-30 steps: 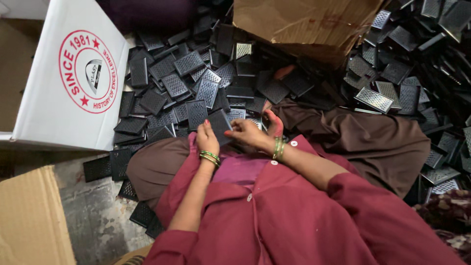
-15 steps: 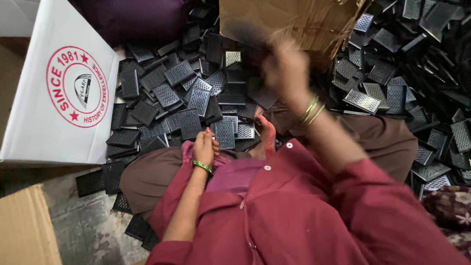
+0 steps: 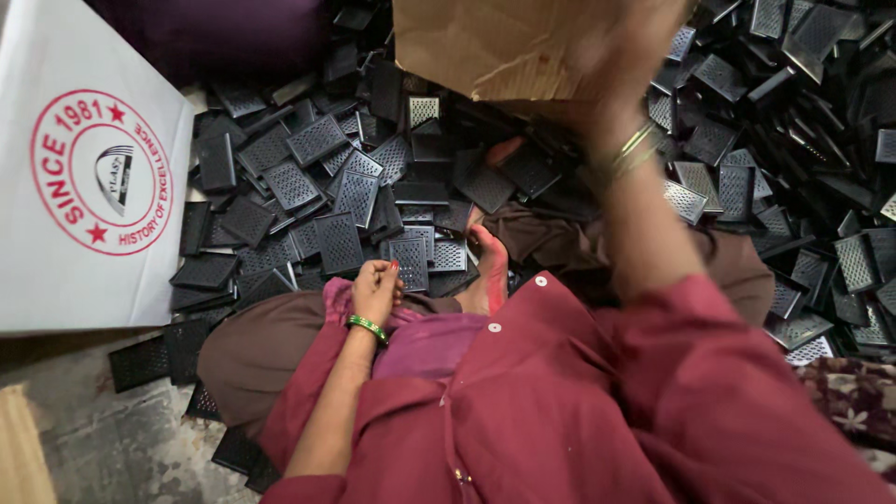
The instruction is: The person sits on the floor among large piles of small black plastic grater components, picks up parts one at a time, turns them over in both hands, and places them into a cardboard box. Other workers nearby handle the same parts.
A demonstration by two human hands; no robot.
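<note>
I sit on the floor amid a heap of black perforated rectangular plates [image 3: 338, 241]. My left hand [image 3: 375, 287], with a green bangle at the wrist, rests on my lap with its fingers curled in, next to my bare foot [image 3: 489, 271]. Nothing shows in it. My right hand [image 3: 639, 61] is raised and blurred against the front of a brown cardboard box [image 3: 504, 47] at the top. Bangles sit on that wrist. Whether the right hand holds a plate is hidden by the blur.
A white carton [image 3: 89, 177] with a red round emblem stands at the left. More black plates [image 3: 793, 187] are piled at the right. Bare concrete floor [image 3: 112, 439] and a brown cardboard edge [image 3: 19, 457] lie at the lower left.
Both hands were together at my lap on a plate. My right hand has since swung up to the cardboard box, while my left hand stayed on my lap and curled shut.
</note>
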